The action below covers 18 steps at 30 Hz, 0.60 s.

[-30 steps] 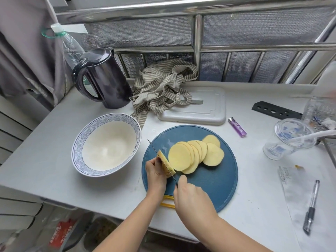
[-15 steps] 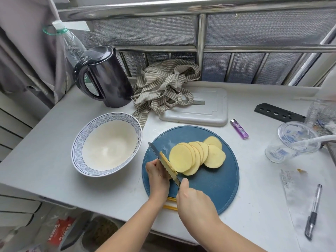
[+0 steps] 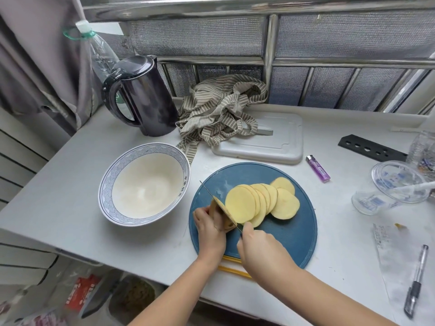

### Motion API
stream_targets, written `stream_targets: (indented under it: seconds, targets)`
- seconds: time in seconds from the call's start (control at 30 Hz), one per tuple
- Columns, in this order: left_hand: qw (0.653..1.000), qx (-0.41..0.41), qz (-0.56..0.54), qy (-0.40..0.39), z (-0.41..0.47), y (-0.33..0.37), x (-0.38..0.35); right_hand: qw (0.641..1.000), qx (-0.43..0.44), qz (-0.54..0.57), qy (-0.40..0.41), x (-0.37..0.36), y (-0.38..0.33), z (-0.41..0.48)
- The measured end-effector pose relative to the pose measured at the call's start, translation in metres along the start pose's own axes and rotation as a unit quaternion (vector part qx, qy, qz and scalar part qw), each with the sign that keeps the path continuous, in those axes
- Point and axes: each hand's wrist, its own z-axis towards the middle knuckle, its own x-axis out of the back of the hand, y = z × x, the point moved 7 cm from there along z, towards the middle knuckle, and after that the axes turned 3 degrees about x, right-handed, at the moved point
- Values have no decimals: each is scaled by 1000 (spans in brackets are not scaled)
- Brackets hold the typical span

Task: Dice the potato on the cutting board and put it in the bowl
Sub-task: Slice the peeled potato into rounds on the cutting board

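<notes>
At the table's (image 3: pixel 58 196) front edge, the round blue board (image 3: pixel 282 243) lies close to the lip, with bare top open left of the bowl (image 3: pixel 104 196) and to the board's right, before the cup (image 3: pixel 388 187) and pen (image 3: pixel 416 281). The bowl stands just beside the board's left rim. Behind them are a kettle (image 3: pixel 146 100), a striped cloth (image 3: pixel 219 107), a white tray (image 3: pixel 270 147) and a lighter (image 3: pixel 318 168), backed by a metal-framed screen. The left hand (image 3: pixel 210 228), fingers curled, holds the potato end (image 3: pixel 214 206) at the board's left edge. The right hand (image 3: pixel 259 245) grips the knife (image 3: pixel 208 190), its blade against that end. Cut slices (image 3: pixel 240 204) fan out just right of the blade.
</notes>
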Motion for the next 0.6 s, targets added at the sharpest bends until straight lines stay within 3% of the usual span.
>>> stream_targets:
  seconds: [0.6]
  targets:
    - [999,-41,2,0,1,-2,2,993,-6,99,-56,-15,3,14]
